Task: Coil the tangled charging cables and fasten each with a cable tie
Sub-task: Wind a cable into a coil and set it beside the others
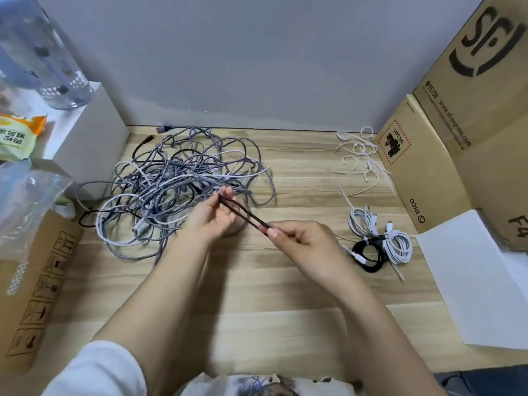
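I have a dark cable (243, 214) folded into a narrow doubled loop and stretched between my two hands above the wooden bench (257, 324). My left hand (211, 215) pinches the far end of that loop between thumb and fingers (227, 192), right at the near edge of the tangled heap of cables (177, 184), which sprawls over the left half of the bench in grey, white, black and purplish braided strands. My right hand (303, 244) pinches the near end of the loop between thumb and forefinger, the other fingers curled under. The two strands of the loop run side by side, taut, slanting down from left hand to right. To my right, on the bench, lie three finished coils: two white coiled cables (363, 224) (398, 245) and a black coiled cable (368, 257) just in front of them, all touching or nearly so, each cinched at one spot. Farther back on the right, near the wall, a loose scatter of white cable ties (361, 158) lies beside a cardboard box (411, 167) with a larger cardboard box (485, 81) stacked behind it. A sheet of white paper (471, 281) lies at the right edge. On the left stand another cardboard carton (37, 295), a clear plastic bag (25, 195) and a white box (85, 132) with a clear bottle (43, 52) on top.
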Motion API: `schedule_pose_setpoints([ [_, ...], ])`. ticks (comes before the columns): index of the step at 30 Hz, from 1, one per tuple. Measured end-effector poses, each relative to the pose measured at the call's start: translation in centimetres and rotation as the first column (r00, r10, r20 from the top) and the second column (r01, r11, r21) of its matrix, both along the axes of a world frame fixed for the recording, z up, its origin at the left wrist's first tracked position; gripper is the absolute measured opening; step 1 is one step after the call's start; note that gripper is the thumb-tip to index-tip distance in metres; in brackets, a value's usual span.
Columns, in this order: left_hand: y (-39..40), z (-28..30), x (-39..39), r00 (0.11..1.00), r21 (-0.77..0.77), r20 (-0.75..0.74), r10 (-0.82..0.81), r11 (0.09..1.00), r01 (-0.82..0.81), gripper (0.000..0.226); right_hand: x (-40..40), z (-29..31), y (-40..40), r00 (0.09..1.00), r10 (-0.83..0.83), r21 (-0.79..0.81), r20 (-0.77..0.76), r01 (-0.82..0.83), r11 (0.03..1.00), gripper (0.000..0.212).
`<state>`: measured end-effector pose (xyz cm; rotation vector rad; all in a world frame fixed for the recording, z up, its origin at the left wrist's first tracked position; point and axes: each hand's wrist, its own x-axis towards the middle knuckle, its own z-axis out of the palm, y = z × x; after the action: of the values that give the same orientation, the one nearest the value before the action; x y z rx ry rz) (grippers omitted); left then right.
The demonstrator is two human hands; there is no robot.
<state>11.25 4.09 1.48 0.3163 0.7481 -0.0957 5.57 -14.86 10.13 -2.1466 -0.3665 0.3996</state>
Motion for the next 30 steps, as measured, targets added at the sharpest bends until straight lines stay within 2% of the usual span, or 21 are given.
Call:
schedule_pose_setpoints([
  [2,0.2,-0.1,0.6,0.997,-0.028,-0.019,0.076,0.997,-0.077,0.036,-0.7,1.8,-0.7,0.999,0.041,-0.064,0.011,-0.04,0.997,0.031],
  [4,0.6,-0.4,1.0,0.992,-0.038,-0.029,0.126,0.991,-0.127,0.036,-1.6,3.7,-1.2,0.997,0.067,-0.045,-0.023,-0.068,0.997,0.041],
  [6,1.2,-0.5,1.3,0.994,-0.029,-0.024,0.11,0.993,-0.111,0.036,-2.1,5.2,-1.4,0.998,0.054,-0.015,-0.043,-0.055,0.998,0.046],
  [8,1.3,-0.4,1.1,0.999,0.015,0.005,0.034,0.999,-0.034,0.035,-1.7,5.5,-1.3,0.998,-0.025,-0.016,-0.05,0.024,1.0,0.035],
  [11,1.1,0.0,0.2,0.991,0.128,0.031,-0.127,0.984,0.122,0.034,-0.2,3.8,-0.2,0.994,-0.113,-0.174,-0.007,0.11,0.979,0.036],
  [14,1.3,-0.2,-0.5,0.968,0.182,0.092,-0.233,0.96,0.214,0.039,1.6,0.7,2.2,0.995,-0.102,-0.263,-0.017,0.094,0.96,0.017],
  [16,0.9,-0.2,-0.6,0.944,0.28,0.084,-0.32,0.916,0.286,0.037,3.1,-1.7,4.4,0.99,-0.101,-0.16,-0.104,0.083,0.984,0.006],
  [19,0.3,-0.1,-1.0,0.917,0.397,0.094,-0.388,0.859,0.323,0.023,4.6,-3.7,7.3,0.887,-0.079,0.098,-0.455,0.138,0.986,0.023],
  [21,0.4,-0.3,-1.3,0.906,0.389,0.136,-0.401,0.863,0.323,0.023,4.9,-4.0,8.2,0.807,-0.041,0.118,-0.589,0.136,0.984,0.028],
  [25,1.4,-0.7,-1.3,0.857,0.483,0.088,-0.508,0.774,0.409,0.008,5.9,-4.8,8.8,0.764,-0.042,0.19,-0.644,0.214,0.958,0.019],
  [27,2.2,-0.1,-0.2,0.813,0.494,0.03,-0.581,0.716,0.493,0.017,6.6,-5.2,9.1,0.762,-0.05,0.22,-0.646,0.248,0.943,0.016],
  [30,3.8,1.8,2.9,0.751,0.508,-0.051,-0.659,0.63,0.587,0.026,7.8,-4.5,9.4,0.818,-0.044,0.256,-0.574,0.23,0.939,0.026],
])
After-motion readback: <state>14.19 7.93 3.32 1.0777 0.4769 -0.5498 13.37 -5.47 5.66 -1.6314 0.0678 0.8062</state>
